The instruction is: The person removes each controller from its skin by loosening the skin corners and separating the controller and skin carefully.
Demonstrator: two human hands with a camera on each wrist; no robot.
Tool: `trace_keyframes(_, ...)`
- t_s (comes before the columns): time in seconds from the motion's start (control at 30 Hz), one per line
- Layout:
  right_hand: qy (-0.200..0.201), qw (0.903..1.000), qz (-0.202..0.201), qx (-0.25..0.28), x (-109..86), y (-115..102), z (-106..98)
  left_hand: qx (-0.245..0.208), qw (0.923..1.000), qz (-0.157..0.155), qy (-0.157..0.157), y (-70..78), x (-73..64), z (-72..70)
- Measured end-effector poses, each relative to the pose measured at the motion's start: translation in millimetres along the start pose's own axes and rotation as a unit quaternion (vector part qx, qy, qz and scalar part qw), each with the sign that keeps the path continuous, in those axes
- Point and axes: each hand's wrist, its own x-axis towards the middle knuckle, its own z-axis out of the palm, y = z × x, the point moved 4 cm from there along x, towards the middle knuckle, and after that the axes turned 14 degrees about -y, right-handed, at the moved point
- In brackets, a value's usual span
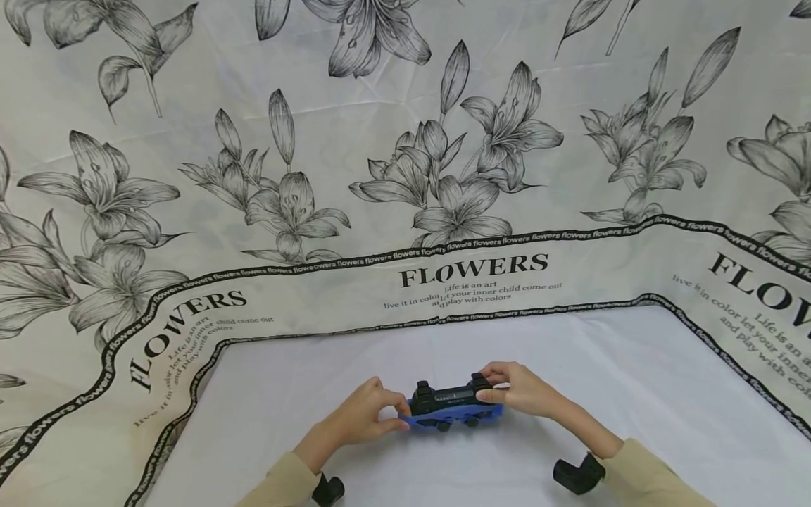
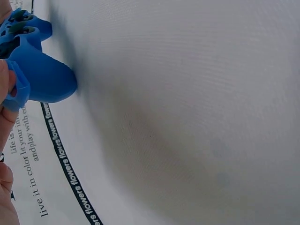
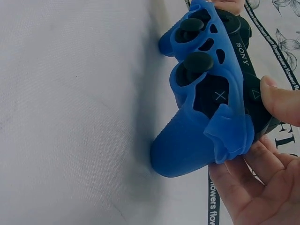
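Observation:
A black Sony game controller [image 1: 451, 398] is held upright between both hands, close over the white table, its shoulder buttons facing up. A blue silicone cover [image 3: 183, 140] wraps its grips and lower front, while the top strip with the SONY lettering is bare. On the right side the cover's edge is bunched and folded, beside the cross button. My left hand [image 1: 364, 414] pinches the stretched edge of the cover at the left end. My right hand [image 1: 522, 391] grips the right end of the controller, thumb on the face by the triangle button and fingers behind.
A white cloth covers the table [image 1: 304, 380]. Behind it and at both sides hangs a curtain [image 1: 355, 282] printed with flowers and lettering. Black wrist-worn devices [image 1: 578, 474] sit by both sleeves.

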Motion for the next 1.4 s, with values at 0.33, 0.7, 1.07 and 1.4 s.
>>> trace_keyframes(0.33, 0.000, 0.9999, 0.012, 0.010, 0.6, 2, 0, 0.070, 0.9969, 0.036, 0.005, -0.6, -6.3, 8.3)
trace_keyframes(0.7, -0.003, 0.9997, 0.015, 0.017, 1.6, 3, -3, -0.028, 0.9995, -0.002, -0.011, -7.5, -10.4, 16.3)
trace_keyframes(1.07, -0.006, 0.9996, 0.016, 0.022, 3.7, 2, -2, -0.218, 0.9738, -0.042, 0.048, -21.5, -3.6, 13.4)
trace_keyframes(1.4, 0.000, 0.9992, 0.021, 0.035, 4.4, 1, 0, -0.257, 0.9565, -0.075, 0.117, -21.9, -2.9, 16.2)
